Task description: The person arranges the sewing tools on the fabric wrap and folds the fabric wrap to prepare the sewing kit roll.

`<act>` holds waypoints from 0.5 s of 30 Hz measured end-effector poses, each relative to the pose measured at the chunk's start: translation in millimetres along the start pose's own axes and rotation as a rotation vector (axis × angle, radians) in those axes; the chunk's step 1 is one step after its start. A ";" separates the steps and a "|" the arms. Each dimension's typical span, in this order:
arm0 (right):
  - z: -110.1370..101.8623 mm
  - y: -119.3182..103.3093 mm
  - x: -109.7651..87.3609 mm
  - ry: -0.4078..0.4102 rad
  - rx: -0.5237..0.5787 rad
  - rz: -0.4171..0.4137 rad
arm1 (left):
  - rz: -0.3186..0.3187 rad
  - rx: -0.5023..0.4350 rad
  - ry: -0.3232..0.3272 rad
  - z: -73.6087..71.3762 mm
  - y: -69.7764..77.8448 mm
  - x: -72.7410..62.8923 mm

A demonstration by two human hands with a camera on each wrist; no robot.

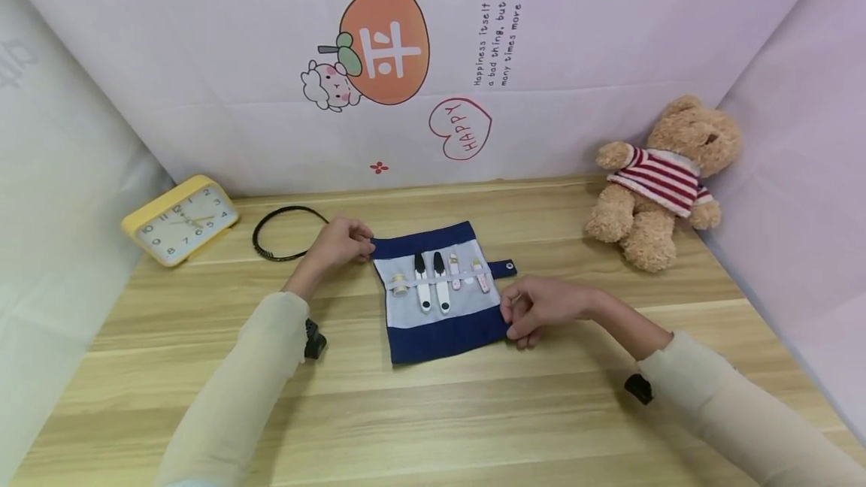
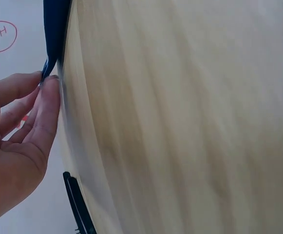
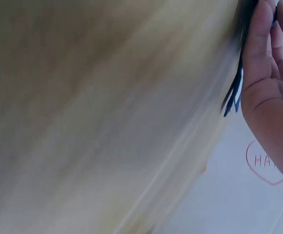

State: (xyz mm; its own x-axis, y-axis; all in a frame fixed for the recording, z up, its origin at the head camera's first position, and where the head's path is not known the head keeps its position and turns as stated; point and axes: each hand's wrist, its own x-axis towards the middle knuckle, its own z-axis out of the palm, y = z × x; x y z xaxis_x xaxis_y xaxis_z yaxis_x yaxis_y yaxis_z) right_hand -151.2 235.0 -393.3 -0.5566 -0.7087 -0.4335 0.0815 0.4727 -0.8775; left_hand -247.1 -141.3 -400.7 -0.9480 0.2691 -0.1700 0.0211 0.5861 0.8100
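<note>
A fabric roll-up pouch (image 1: 446,340) lies unfolded, grey inside with navy bands along its far and near sides. An elastic strip across it holds two white tools (image 1: 433,293) with black ends, two small pale pink items (image 1: 481,276) and a small beige spool-like piece (image 1: 400,285). My left hand (image 1: 341,241) pinches the far left corner, and the navy cloth (image 2: 56,36) shows between thumb and fingertips in the left wrist view. At the near right edge, my right hand (image 1: 541,310) pinches the navy band. Beyond it, a navy snap tab (image 1: 502,269) sticks out.
A black hoop like a headband (image 1: 257,235) lies just left of my left hand. Farther left stands a yellow clock (image 1: 183,220). A teddy bear (image 1: 659,179) in a striped shirt sits at the back right, against the white printed backdrop (image 1: 555,119).
</note>
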 end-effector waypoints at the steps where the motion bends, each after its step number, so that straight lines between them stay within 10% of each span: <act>1: -2.7 0.4 -0.1 0.002 -0.006 0.005 | 0.000 0.013 -0.005 -1.5 -0.7 -1.8; 15: -42.4 0.7 3.0 0.148 -0.043 0.044 | -0.004 0.228 -0.029 -16.5 -11.0 -24.6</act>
State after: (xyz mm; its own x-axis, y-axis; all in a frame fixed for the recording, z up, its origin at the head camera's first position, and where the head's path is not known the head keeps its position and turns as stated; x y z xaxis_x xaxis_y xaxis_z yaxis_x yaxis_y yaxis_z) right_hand -187.9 255.4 -386.5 -0.6693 -0.6033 -0.4337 0.0751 0.5258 -0.8473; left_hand -229.3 -166.9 -396.2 -0.9387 0.2865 -0.1918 0.0918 0.7439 0.6620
